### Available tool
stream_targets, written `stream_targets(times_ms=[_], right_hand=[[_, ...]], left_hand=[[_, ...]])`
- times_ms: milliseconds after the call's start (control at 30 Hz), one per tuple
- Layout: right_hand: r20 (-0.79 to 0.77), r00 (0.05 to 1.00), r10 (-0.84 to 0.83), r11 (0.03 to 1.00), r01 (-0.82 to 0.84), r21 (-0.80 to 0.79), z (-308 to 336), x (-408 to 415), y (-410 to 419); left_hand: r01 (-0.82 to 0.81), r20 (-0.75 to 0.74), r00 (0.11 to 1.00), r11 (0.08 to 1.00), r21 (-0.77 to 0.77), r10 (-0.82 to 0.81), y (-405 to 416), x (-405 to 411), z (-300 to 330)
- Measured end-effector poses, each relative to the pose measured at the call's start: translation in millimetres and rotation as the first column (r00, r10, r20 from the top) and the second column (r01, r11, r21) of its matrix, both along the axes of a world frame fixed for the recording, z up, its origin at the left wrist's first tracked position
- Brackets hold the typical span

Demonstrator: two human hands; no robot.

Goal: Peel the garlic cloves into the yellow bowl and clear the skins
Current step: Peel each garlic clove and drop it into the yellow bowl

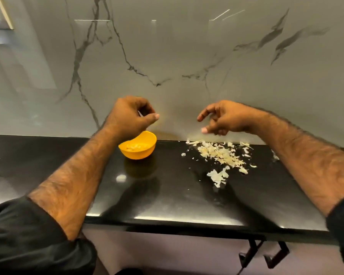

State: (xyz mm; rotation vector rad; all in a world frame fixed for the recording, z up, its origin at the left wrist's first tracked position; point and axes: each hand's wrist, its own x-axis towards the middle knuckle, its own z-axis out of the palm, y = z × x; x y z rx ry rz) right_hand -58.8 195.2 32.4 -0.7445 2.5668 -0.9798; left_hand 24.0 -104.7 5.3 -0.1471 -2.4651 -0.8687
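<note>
The bench (pixel 177 195) is black polished stone, glossy enough to mirror the yellow bowl (pixel 137 147) standing on it and to carry pale glare along its rounded front edge. That bowl looks like smooth, slightly shiny plastic, and the garlic skins (pixel 220 157) scattered to its right are thin, dry, papery flakes, dull cream to near white. Behind the bowl the wall (pixel 187 56) is smooth grey marble-look slab with dark veins and a soft sheen, while the sleeves (pixel 28 235) are matt black cloth.
</note>
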Motion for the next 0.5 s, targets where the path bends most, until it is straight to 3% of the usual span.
stream_targets(times_ms=[67, 167, 300, 400, 500], right_hand=[[0.053, 0.998, 0.033, 0.991, -0.04, 0.124, -7.3, 2.4, 29.4], [-0.025, 0.998, -0.055, 0.99, 0.058, 0.128, -20.2, -0.2, 60.3], [-0.171, 0.977, -0.126, 0.965, 0.16, 0.207, -41.6, -7.1, 81.8], [-0.183, 0.981, -0.063, 0.953, 0.113, 0.281, -57.7, -7.3, 80.6], [-0.175, 0.984, -0.016, 0.957, 0.065, 0.283, -65.0, -8.3, 74.5]], left_hand=[[0.09, 0.046, 0.995, 0.996, 0.012, -0.09, 34.5, -10.9, -3.0], [0.178, 0.112, 0.978, 0.984, 0.002, -0.177, 81.1, -29.5, -11.6], [0.203, 0.301, 0.941, 0.968, -0.147, -0.152, 124.4, -53.4, -22.5], [0.254, 0.451, 0.887, 0.923, -0.289, -0.102, 136.8, -64.7, -26.7], [0.328, 0.576, 0.812, 0.892, -0.311, -0.097, 136.5, -70.2, -30.0]])
